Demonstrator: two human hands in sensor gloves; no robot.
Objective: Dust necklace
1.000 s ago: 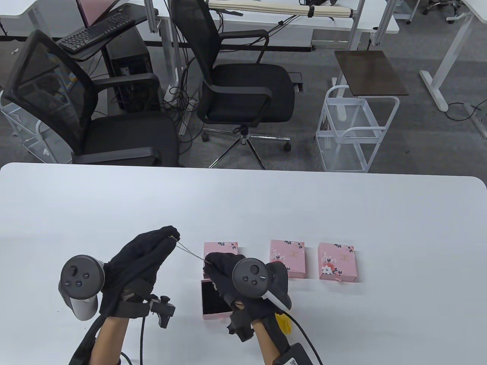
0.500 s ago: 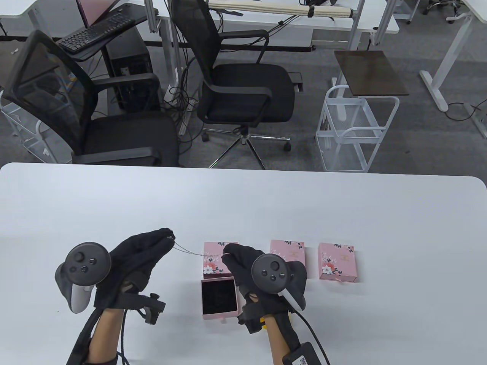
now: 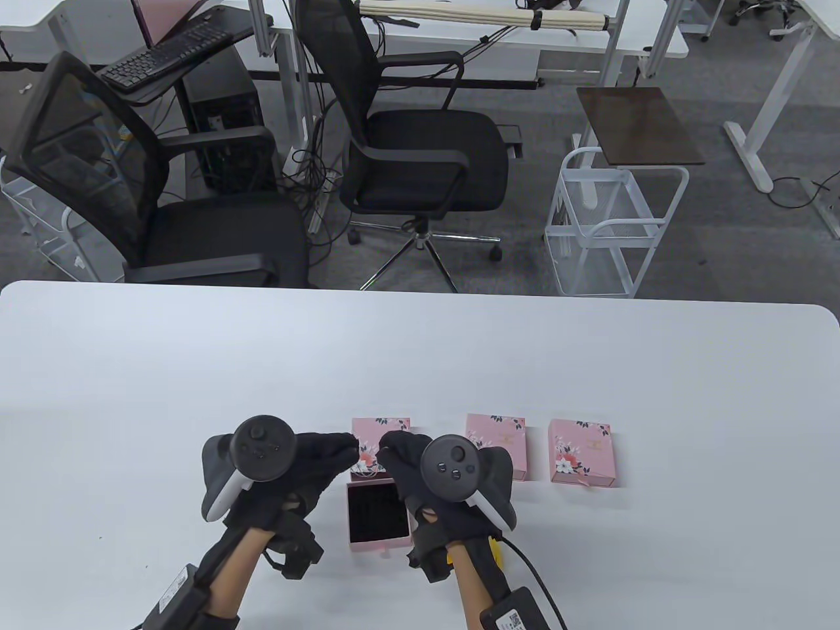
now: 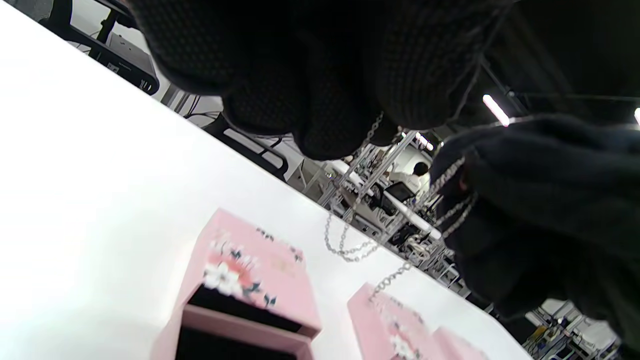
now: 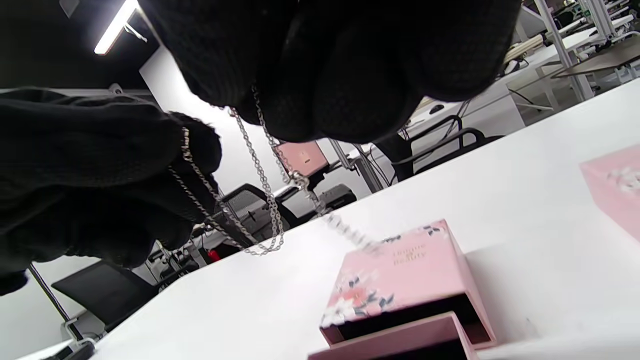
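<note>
A thin silver necklace (image 4: pixel 350 240) hangs in slack loops between my two gloved hands, above the open pink drawer box (image 3: pixel 377 518). My left hand (image 3: pixel 344 451) pinches one end of the chain and my right hand (image 3: pixel 388 451) pinches the other; their fingertips are close together. In the left wrist view my left fingers (image 4: pixel 325 100) hold the chain, with the right hand (image 4: pixel 540 200) opposite. In the right wrist view the necklace (image 5: pixel 260 200) droops from my right fingers (image 5: pixel 340 75) to the left hand (image 5: pixel 100 165), over the pink box (image 5: pixel 400 280).
The open box's floral sleeve (image 3: pixel 367 430) lies just behind its black-lined drawer. Two closed pink floral boxes (image 3: pixel 495 446) (image 3: pixel 581 453) sit to the right. Something yellow (image 3: pixel 495 554) lies under my right wrist. Office chairs stand beyond the table's far edge.
My left hand moved right toward my right hand. The chain, stretched taut between the hands before, now hangs slack in loops over the open box.
</note>
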